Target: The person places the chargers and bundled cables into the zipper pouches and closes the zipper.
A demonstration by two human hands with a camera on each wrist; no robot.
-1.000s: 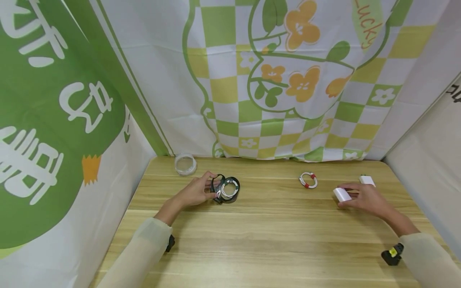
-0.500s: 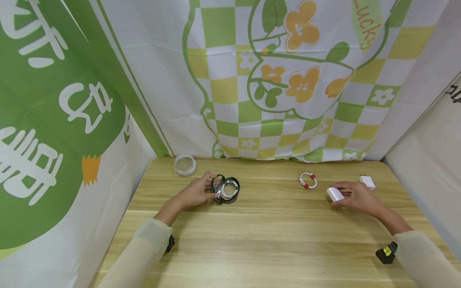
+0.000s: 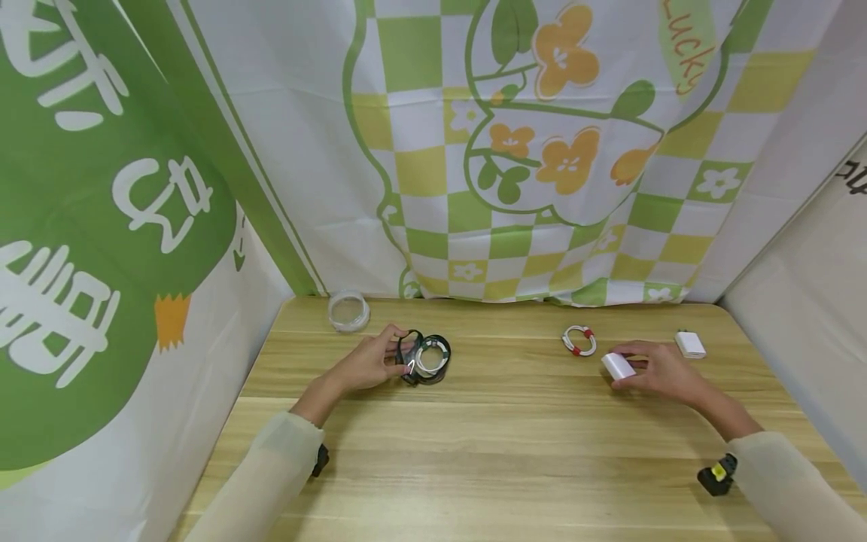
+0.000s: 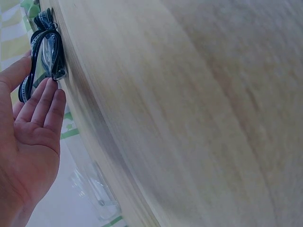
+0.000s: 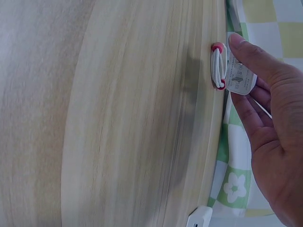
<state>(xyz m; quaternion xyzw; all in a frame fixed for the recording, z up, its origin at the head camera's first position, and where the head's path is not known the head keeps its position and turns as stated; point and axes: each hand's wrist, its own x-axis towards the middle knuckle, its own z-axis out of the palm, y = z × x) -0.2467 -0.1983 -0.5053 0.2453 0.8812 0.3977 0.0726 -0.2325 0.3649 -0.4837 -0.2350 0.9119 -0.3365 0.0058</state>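
In the head view my left hand (image 3: 369, 360) pinches a black lanyard (image 4: 33, 61) between thumb and fingertips. The left wrist view shows pale print on its looped strap and something clear inside the loops. Against its right side lies a white cable coil (image 3: 421, 364) ringed by black loops. Farther right, my right hand (image 3: 667, 370) grips a white charger (image 3: 618, 366) by its edges, thumb on one side and fingers on the other. Small printed text shows on the charger's face (image 5: 239, 78) in the right wrist view. Just behind it lies a white cable (image 3: 567, 345) bound with red ties.
A second white charger (image 3: 690, 344) with prongs lies behind the right hand. At the back left edge sits a clear coil (image 3: 332, 316). The wooden table (image 3: 488, 452) meets patterned curtains (image 3: 433, 181) at its back.
My right hand has moved left with the white charger, away from the second charger and closer to the red-tied cable. The left hand keeps its place on the lanyard.
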